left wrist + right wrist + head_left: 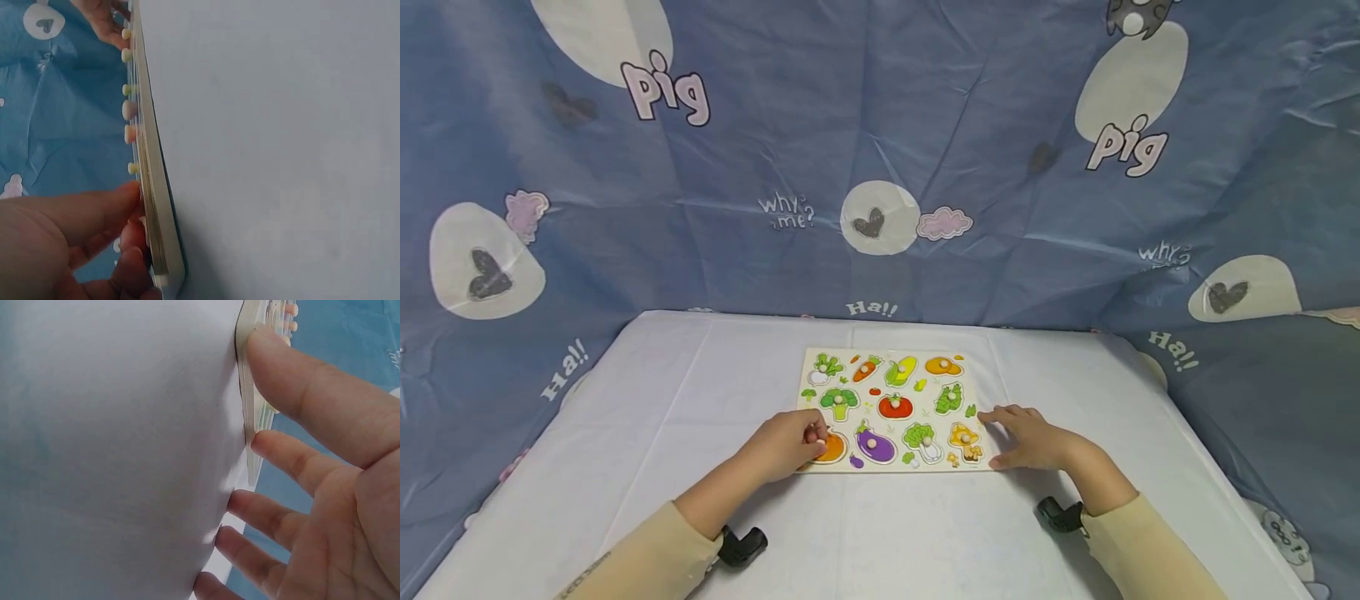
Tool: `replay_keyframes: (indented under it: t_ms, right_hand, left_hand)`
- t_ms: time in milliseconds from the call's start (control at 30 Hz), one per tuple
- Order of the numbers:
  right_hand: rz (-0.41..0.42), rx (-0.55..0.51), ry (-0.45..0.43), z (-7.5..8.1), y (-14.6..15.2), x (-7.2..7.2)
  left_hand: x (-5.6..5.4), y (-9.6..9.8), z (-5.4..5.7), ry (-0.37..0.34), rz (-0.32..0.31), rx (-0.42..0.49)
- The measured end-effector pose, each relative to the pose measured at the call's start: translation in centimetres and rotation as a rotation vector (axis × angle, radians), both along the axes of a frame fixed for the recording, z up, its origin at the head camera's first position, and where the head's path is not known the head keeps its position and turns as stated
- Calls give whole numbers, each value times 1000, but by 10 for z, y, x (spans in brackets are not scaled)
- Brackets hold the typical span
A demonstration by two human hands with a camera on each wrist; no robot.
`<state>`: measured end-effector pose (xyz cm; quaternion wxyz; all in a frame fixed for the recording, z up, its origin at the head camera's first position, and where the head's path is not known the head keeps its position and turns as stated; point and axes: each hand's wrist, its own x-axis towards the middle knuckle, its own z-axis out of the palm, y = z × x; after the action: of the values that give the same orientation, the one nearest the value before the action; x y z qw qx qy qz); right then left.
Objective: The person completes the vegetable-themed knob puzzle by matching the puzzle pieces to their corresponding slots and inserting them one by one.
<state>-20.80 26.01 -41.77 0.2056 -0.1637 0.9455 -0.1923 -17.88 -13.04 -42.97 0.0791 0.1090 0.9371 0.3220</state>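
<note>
A wooden knob puzzle board point(880, 472) with vegetable pieces lies flat on the white-covered table. At its near left corner my left hand point(781, 446) has its thumb and fingertips pinched at an orange pumpkin piece point(832, 448), whose knob they hide. The left wrist view shows those fingers point(128, 206) curled close over the board's edge. My right hand point(1030, 440) is spread along the right edge, thumb at the near corner and index fingertip farther up. In the right wrist view the thumb point(269, 356) touches the board's side. An eggplant piece point(876, 446) sits beside the pumpkin.
More knobbed pieces sit in the board, among them a tomato point(895, 407), broccoli point(838, 403), corn point(901, 371) and mushrooms point(965, 442). White cloth point(880, 533) covers the table. A blue printed curtain point(790, 150) hangs behind it. Black wrist devices point(742, 547) are at both sleeves.
</note>
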Motion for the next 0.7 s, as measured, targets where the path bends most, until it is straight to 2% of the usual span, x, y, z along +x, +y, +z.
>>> replay_keyframes:
  t_ms: [267,700]
  right_hand:
    - [7,2,0,1,0,0]
    - [-10,-9,-19,-1,2,-1]
  left_hand:
    - [1,5,0,4,31,-47]
    - [1,2,2,-64,25,-17]
